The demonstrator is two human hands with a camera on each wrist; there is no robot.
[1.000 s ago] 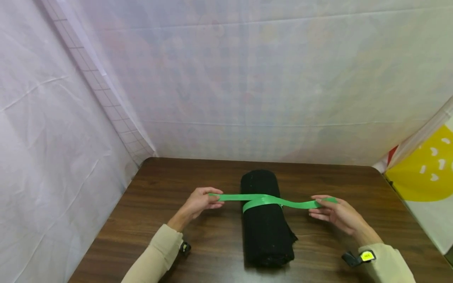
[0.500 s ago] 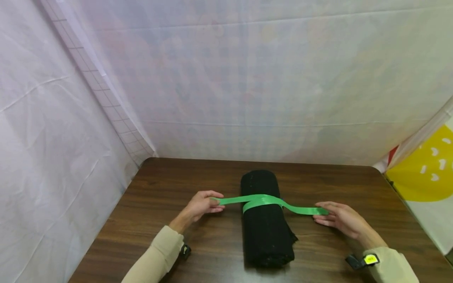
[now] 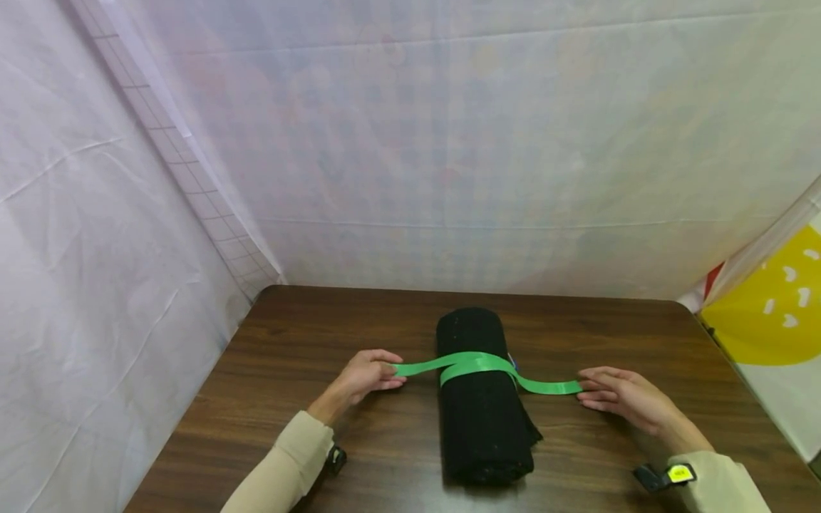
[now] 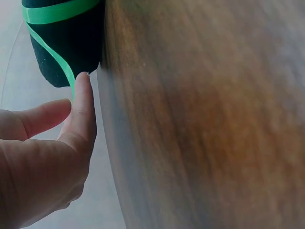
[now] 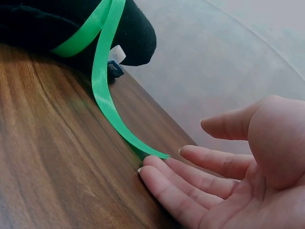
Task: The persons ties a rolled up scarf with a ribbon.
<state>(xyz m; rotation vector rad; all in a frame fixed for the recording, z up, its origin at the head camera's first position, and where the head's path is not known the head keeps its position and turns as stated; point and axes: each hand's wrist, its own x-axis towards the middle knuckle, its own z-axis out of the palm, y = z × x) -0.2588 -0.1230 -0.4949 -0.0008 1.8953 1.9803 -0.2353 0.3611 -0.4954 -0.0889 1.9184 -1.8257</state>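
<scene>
A rolled black cloth lies lengthwise on the table, a green ribbon wrapped around its middle with the two ends crossed on top. At the roll's left side my left hand pinches one ribbon end between thumb and index finger; the left wrist view shows the ribbon running down to those fingertips. My right hand is to the right of the roll, palm turned up. In the right wrist view its thumb is apart from the straight fingers, and the ribbon's other end lies right at the fingertips.
The brown wooden table has white sheeting hanging behind it and at its left. A small white and dark blue label sticks out beside the roll. A yellow patterned cloth hangs at the right.
The right hand has moved right and toward the front, its thumb and fingers parting from the ribbon end, which has sunk lower. The left hand has come down slightly, and its ribbon end hangs slacker.
</scene>
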